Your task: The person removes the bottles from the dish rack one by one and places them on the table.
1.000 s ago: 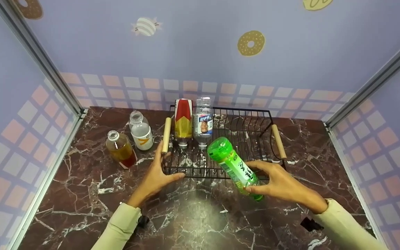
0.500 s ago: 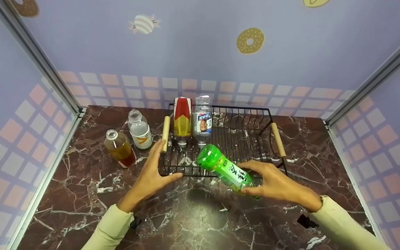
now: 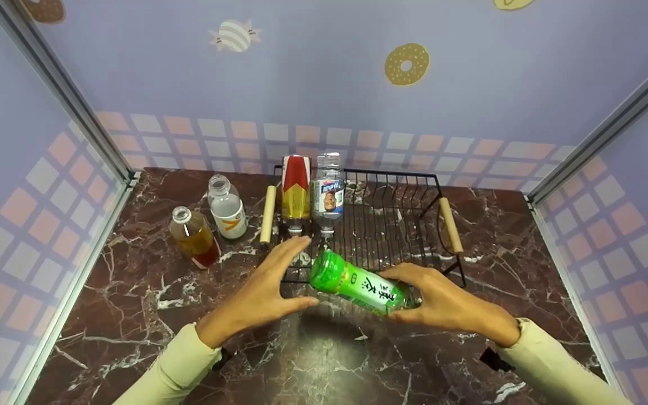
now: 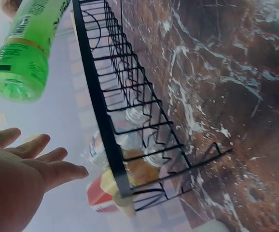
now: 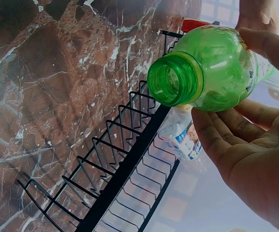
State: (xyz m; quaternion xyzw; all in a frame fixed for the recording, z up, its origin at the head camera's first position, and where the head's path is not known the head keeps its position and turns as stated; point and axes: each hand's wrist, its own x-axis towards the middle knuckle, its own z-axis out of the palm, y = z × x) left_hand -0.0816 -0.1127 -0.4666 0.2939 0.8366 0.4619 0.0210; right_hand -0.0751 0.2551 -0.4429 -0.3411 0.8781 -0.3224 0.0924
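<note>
My right hand (image 3: 448, 295) grips a green plastic bottle (image 3: 360, 287) near its neck end, above the front edge of a black wire basket (image 3: 372, 230). The bottle lies tilted, its base pointing left; in the right wrist view its green mouth (image 5: 171, 79) shows no cap. My left hand (image 3: 259, 292) is spread beside the bottle's base, apart from it, thumb and fingers straight. Inside the basket's left part, a red and yellow bottle (image 3: 296, 188) and a clear bottle with a blue label (image 3: 329, 197) stand neck down, side by side.
Left of the basket stand a clear bottle with a white label (image 3: 228, 211) and a bottle of amber liquid (image 3: 194, 239), both upright and uncapped. Wooden handles (image 3: 450, 225) flank the basket. A patterned wall (image 3: 324, 84) rises behind the marble counter (image 3: 189, 332).
The green bottle has swung flatter, its base moving left and down. My left hand has left the basket's left handle and moved right, close to the bottle's base.
</note>
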